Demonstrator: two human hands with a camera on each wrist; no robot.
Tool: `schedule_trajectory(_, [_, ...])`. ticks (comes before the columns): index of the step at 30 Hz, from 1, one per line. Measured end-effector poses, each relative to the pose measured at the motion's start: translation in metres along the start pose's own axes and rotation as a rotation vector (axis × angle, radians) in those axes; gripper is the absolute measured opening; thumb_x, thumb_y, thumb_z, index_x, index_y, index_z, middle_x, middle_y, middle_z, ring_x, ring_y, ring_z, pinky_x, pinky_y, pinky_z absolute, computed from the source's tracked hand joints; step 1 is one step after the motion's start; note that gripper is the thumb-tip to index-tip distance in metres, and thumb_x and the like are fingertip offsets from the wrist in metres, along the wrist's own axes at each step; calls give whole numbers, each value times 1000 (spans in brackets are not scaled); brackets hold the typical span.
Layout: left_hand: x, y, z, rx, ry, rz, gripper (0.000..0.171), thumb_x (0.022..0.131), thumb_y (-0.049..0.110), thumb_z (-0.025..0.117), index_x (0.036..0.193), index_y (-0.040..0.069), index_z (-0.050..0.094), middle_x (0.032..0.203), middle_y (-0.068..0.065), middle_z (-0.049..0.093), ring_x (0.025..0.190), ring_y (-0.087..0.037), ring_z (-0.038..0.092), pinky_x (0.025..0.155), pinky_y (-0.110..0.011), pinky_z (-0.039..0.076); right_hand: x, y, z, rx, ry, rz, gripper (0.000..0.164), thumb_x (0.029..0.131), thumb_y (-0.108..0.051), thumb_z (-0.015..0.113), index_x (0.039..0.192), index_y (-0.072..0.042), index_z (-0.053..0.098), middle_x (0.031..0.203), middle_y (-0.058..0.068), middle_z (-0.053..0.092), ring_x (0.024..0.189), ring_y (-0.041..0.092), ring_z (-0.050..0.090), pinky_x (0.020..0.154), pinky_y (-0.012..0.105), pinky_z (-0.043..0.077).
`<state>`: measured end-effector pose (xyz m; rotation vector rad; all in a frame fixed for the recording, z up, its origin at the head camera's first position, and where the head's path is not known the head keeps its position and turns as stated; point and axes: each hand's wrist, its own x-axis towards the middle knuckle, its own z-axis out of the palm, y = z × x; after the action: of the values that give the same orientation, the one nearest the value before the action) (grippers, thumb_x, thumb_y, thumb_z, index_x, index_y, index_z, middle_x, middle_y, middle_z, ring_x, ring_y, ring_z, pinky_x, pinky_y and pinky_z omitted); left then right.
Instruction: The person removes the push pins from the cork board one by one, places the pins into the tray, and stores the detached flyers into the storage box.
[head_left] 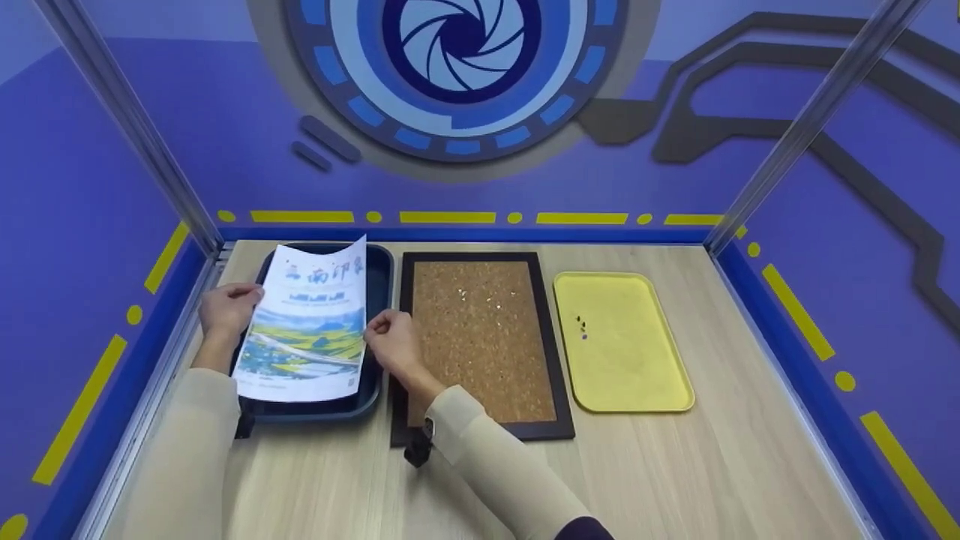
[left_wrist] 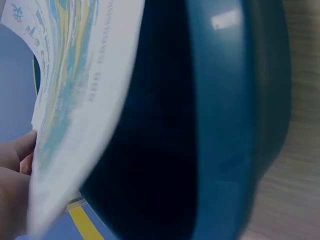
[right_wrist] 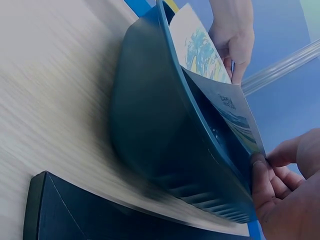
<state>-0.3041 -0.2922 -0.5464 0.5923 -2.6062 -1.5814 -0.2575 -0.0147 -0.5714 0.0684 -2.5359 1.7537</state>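
A printed poster (head_left: 307, 322) with a painted landscape and blue lettering hangs bowed over a dark blue plastic bin (head_left: 382, 277). My left hand (head_left: 229, 309) pinches its left edge between thumb and fingers. At the right edge, my right hand (head_left: 395, 341) pinches the sheet too, as the right wrist view shows with thumb and fingertips on the poster (right_wrist: 235, 112). The sheet's middle sags between both hands, and its lower edge overlaps the bin's near rim. Part of the bin's dark inside shows under the paper in the left wrist view.
Right of the bin lies a cork board (head_left: 480, 345) in a black frame, with several small shiny pins (head_left: 491, 301) on it. Farther right is a yellow tray (head_left: 630, 345) holding several tiny dark pieces (head_left: 582, 327). Blue panels (head_left: 480, 187) wall in the table's back and sides.
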Motion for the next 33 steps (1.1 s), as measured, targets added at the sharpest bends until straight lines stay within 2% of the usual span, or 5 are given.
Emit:
schedule_trajectory(9, [-1, 0, -1, 11, -36, 27, 42, 111, 25, 55, 142, -2, 64, 143, -24, 60, 127, -37, 57, 106, -49, 49, 1, 1, -1, -9, 11, -5, 13, 88, 0, 73, 79, -9, 71, 69, -7, 60, 60, 4, 52, 54, 19, 43])
schedule_trajectory(20, [0, 0, -2, 17, -38, 19, 43, 111, 24, 55, 142, -4, 63, 143, -26, 59, 131, -40, 56, 110, -52, 47, 1, 2, 0, -6, 0, 5, 13, 88, 1, 73, 79, -9, 71, 69, -6, 61, 59, 5, 53, 53, 19, 44])
schedule_trajectory(30, [-1, 0, -1, 19, -33, 26, 43, 110, 24, 55, 142, -4, 63, 143, -26, 60, 129, -39, 57, 108, -52, 48, 2, 3, 0, -5, 3, 3, 14, 88, 2, 74, 79, -8, 71, 69, -6, 60, 60, 5, 53, 52, 19, 44])
schedule_trajectory(33, [1, 1, 0, 16, -24, 25, 41, 110, 22, 56, 141, -3, 64, 140, -25, 62, 123, -34, 60, 104, -44, 51, 2, 2, 0, -22, 9, -2, 14, 87, 2, 74, 78, -8, 71, 68, -7, 60, 59, 4, 53, 52, 19, 44])
